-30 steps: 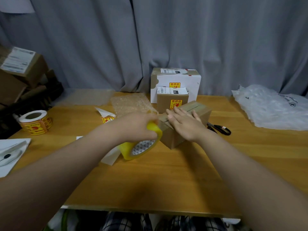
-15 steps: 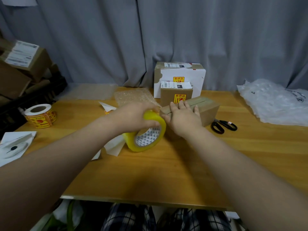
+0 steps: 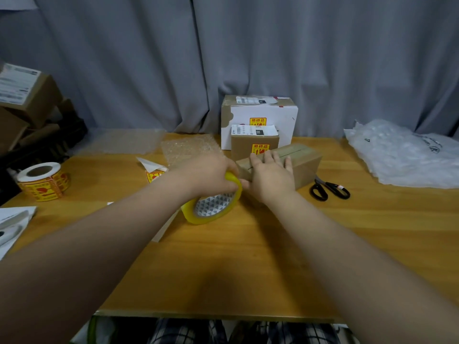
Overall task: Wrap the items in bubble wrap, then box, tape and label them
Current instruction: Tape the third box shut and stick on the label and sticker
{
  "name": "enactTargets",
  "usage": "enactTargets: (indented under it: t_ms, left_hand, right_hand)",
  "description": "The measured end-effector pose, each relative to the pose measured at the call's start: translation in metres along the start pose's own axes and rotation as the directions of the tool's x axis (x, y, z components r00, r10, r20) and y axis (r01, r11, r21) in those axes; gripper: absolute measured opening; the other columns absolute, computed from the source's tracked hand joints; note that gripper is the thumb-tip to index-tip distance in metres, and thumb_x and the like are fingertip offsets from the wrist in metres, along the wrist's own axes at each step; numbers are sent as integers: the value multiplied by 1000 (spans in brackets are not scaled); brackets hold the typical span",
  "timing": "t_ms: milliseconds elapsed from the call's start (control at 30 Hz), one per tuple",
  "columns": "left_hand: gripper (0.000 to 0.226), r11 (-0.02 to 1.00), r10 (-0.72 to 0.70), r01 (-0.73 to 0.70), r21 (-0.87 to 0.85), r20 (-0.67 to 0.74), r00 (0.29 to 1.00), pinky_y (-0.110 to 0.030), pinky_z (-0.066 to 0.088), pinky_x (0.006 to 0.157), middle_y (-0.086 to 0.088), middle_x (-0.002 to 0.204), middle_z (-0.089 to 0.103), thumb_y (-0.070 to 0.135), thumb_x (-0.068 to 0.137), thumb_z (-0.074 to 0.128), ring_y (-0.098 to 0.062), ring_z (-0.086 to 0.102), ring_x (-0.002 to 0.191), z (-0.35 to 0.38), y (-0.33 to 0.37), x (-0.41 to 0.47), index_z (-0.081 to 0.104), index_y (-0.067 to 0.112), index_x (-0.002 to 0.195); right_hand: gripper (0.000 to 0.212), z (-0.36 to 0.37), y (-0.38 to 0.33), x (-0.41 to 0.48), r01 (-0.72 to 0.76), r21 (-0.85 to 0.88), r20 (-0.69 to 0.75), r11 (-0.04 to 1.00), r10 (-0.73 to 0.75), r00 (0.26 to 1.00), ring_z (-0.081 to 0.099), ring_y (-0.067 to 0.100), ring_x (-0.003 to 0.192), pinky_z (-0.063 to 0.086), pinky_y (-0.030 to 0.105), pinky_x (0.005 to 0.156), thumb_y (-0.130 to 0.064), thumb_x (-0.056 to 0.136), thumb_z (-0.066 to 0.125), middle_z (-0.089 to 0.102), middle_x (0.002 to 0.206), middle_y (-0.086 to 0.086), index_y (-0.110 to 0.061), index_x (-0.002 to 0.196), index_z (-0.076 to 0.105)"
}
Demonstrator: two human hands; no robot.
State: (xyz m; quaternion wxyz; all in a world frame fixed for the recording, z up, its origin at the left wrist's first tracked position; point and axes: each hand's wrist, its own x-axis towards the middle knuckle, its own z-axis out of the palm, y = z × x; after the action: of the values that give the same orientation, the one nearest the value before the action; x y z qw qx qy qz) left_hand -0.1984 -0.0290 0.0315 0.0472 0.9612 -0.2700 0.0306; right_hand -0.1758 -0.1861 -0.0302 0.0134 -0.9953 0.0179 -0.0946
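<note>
Taping step in hand: the person is sealing the brown box [image 3: 304, 161] lying at the middle of the counter [image 3: 248, 256].

The left hand [image 3: 211, 173] is gripping the yellow tape roll [image 3: 213, 207] at the box's near-left end. The right hand [image 3: 272, 175] is lying flat on the box top, fingers straight, pressing down. The next move is probably calling for a cut, and the scissors [image 3: 327, 189] are lying just right of the box. The clear tape strip is proving hard to make out, and both hands are hiding the box's near end.
</note>
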Motion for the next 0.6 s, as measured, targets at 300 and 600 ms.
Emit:
enactTargets:
  t_ms: [300, 600]
  left_hand:
    - [34, 997, -75, 74, -6, -48, 996, -25, 36, 67, 2, 115, 62, 41, 85, 57, -16, 53, 100, 6, -2, 7, 62, 33, 118]
    - [33, 997, -82, 82, 3, 16, 996, -27, 37, 59, 7, 84, 52, 42, 83, 57, -15, 49, 82, 8, 2, 16, 63, 32, 114]
  right_hand:
    - [53, 3, 15, 3, 100, 392, -195, 915, -23, 980, 26, 25, 143, 13, 40, 118, -41, 103, 20, 36, 151, 11, -16, 146, 37]
    - [28, 16, 115, -30, -565, 170, 161, 807, 543, 824, 51, 31, 108, 45, 39, 87, -25, 98, 45, 50, 122, 14, -9, 119, 53]
